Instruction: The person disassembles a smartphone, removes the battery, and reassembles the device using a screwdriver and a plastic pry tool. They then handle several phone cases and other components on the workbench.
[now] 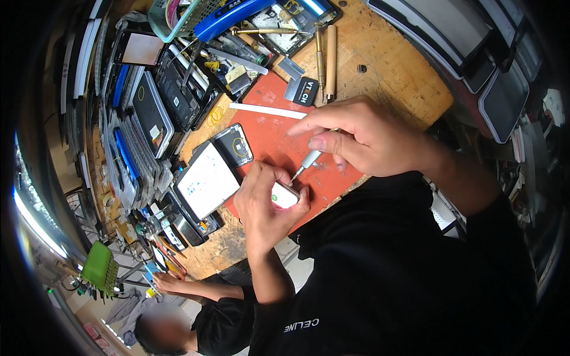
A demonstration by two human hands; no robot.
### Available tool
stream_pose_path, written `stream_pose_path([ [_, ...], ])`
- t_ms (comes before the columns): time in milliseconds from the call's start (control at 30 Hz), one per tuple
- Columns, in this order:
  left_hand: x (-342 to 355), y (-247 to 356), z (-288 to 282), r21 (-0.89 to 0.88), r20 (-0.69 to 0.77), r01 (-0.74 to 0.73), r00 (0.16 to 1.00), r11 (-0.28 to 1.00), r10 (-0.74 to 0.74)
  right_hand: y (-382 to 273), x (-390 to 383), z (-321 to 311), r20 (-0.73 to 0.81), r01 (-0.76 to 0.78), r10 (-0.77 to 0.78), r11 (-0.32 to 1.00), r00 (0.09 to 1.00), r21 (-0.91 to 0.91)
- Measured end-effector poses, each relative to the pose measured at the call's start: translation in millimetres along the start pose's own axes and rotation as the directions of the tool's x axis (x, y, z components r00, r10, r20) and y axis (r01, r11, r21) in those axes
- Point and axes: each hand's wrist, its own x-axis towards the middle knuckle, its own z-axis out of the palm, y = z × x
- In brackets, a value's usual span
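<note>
My left hand [256,204] grips a smartphone [286,197] whose lit white screen shows a small green mark; fingers and thumb wrap its edges and hide much of it. In my right hand [362,139] is a slim precision screwdriver [310,159], grey-silver, held between thumb and fingers. It slants down to the phone's edge, its tip at or close to the rim; whether it touches a screw I cannot tell. Both hands are over an orange-red work mat [267,139]. To the left of the phone lie a white sheet [206,181] and a dark phone back panel [233,146].
A white strip [267,111] crosses the mat. Beyond are a black square box [306,91], brass screwdrivers [320,62] and a blue tool [228,19] by a green basket [157,21]. Phone parts crowd the left; tablet screens [504,98] stack right. Another person's hand [169,283] is lower left.
</note>
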Motion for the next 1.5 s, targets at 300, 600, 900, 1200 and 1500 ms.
stream_pose_path([
  [300,-1,1,1,0.006,-0.002,0.016,1.0,1.0,-0.016,0,-4,1,0.022,0.006,-0.006,1.0,1.0,-0.026],
  [600,0,6,-5,-0.039,0.005,0.043,0.999,0.998,-0.042,2,-2,10,-0.09,0.076,-0.072,0.996,0.993,0.044],
  [900,-15,16,-27,-0.422,-0.56,-0.142,0.817,0.895,-0.134,-57,5,17,-0.181,0.158,-0.133,0.978,0.975,0.135],
  [1200,-50,15,-29,-0.607,-0.531,-0.185,0.818,0.773,-0.221,-55,27,80,0.041,0.42,-0.418,0.898,0.907,-0.129],
  [1500,-64,12,-29,-0.614,-0.538,-0.236,0.824,0.753,-0.179,-70,26,87,0.076,0.476,-0.47,0.87,0.879,-0.13],
])
